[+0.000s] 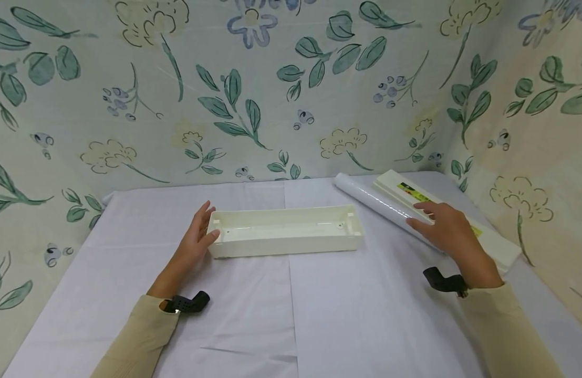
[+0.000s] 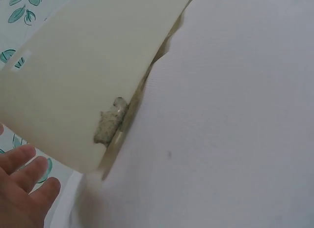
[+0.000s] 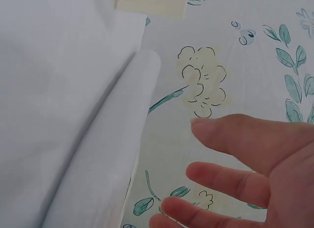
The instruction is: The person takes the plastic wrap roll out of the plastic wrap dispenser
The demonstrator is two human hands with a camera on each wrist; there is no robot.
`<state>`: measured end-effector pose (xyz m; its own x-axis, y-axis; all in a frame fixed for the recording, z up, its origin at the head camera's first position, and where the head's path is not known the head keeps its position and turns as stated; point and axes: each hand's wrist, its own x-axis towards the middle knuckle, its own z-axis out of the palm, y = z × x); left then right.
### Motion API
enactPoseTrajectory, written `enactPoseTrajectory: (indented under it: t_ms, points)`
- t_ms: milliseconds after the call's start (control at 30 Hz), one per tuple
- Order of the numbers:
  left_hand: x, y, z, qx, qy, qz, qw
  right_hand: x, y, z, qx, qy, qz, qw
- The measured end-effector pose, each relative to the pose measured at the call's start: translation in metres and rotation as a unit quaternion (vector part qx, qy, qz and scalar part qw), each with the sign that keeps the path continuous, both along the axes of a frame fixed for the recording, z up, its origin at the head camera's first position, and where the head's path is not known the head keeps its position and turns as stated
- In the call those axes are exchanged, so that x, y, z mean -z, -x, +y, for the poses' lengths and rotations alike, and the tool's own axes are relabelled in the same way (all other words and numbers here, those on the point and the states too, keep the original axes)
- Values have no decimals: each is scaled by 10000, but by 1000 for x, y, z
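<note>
A long cream plastic trough, open at the top, lies across the middle of the table. At its left end is my left hand, with the thumb at the end wall and the other fingers extended beside it. A grey rough patch shows on the trough's side in the left wrist view. My right hand hovers at the right with loosely bent, spread fingers and nothing in its grasp. Below it are a shiny white roll and a long white box with a green-yellow label.
A white cloth with fold lines covers the table. Flower-patterned fabric hangs behind the table and along its sides. The roll and the long box lie side by side, slanting toward the right edge.
</note>
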<state>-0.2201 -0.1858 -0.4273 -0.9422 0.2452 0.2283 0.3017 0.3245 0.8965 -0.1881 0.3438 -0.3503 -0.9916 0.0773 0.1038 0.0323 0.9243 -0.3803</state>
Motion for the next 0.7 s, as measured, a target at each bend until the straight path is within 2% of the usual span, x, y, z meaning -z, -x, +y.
enactPoseTrajectory:
  t_ms: [200,400,700]
  points:
    - [-10,-1,-4,-375,356,75,9986,-2,-3,-10,-55,117,-20,9999]
    - [-22,-4,-3,-798,909,243,9924,-4,-7,-19,-104,117,270,9995]
    - [-34,-9,4,-1109,1491,321,9821,-6,-12,-26,-265,129,607,9977]
